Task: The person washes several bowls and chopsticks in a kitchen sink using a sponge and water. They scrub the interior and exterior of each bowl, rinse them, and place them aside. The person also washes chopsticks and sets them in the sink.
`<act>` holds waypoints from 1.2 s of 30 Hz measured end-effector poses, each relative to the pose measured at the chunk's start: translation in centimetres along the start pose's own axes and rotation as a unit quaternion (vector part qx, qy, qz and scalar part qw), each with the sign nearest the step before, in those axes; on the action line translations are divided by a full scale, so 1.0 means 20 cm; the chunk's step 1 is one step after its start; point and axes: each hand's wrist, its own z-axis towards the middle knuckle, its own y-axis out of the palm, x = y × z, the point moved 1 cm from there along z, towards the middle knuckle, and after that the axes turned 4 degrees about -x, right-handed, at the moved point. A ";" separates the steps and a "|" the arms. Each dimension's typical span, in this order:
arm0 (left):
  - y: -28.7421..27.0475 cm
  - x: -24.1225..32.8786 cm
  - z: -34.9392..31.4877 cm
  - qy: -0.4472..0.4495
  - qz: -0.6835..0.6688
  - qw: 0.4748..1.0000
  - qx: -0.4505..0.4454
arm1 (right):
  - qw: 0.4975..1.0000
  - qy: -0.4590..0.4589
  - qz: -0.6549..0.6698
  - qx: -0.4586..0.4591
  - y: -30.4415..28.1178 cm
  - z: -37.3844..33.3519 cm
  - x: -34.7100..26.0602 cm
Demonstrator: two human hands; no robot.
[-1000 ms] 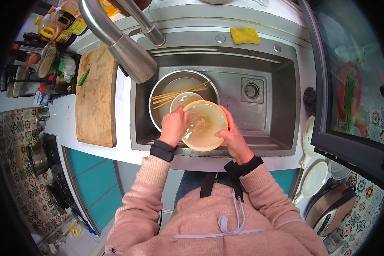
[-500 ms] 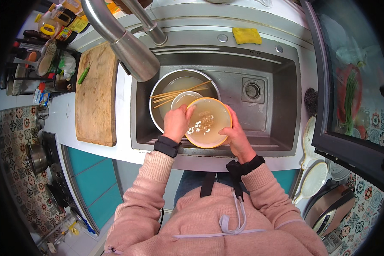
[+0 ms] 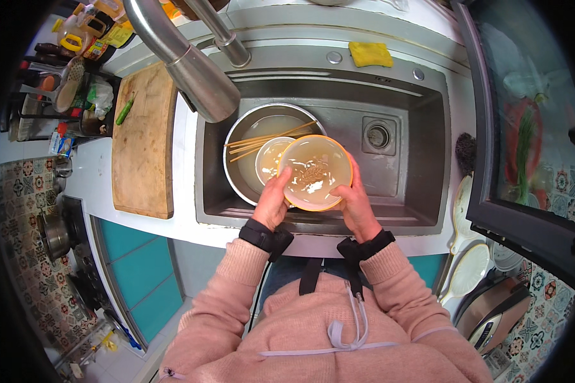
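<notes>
Between my two hands is a yellow-rimmed bowl (image 3: 329, 202) of cloudy water, with brownish bits at its bottom. My left hand (image 3: 274, 199) grips the bowl's left rim, thumb on the edge. On the right side my right hand (image 3: 356, 203) clasps it, thumb over the rim and fingers around the outside. Just left of the bowl, a smaller white bowl (image 3: 266, 167) rests inside a large metal pot (image 3: 234, 177), partly covered by the held bowl. Several wooden chopsticks (image 3: 246, 142) lie across the pot, which holds cloudy water.
The pot stands in the left part of a steel sink (image 3: 421, 147), with a drain (image 3: 377, 135) to its right. A faucet (image 3: 201, 80) hangs over the left side. A cutting board (image 3: 144, 159) bears a green chili (image 3: 125, 111). A yellow sponge (image 3: 370, 54) lies on the back ledge.
My left hand has shifted from the small bowl's near side to the held bowl's left rim. The held bowl has moved slightly up and to the right.
</notes>
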 end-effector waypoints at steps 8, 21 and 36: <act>-0.03 0.00 0.02 0.100 0.210 0.969 0.080 | 1.000 -0.007 0.000 -0.008 -0.01 0.00 0.01; -0.03 -0.04 0.03 0.157 0.160 0.970 0.098 | 1.000 -0.020 -0.019 -0.006 -0.01 0.00 0.01; 0.19 0.08 -0.06 0.428 0.744 0.509 -0.060 | 1.000 0.005 -0.007 -0.017 -0.05 0.02 0.02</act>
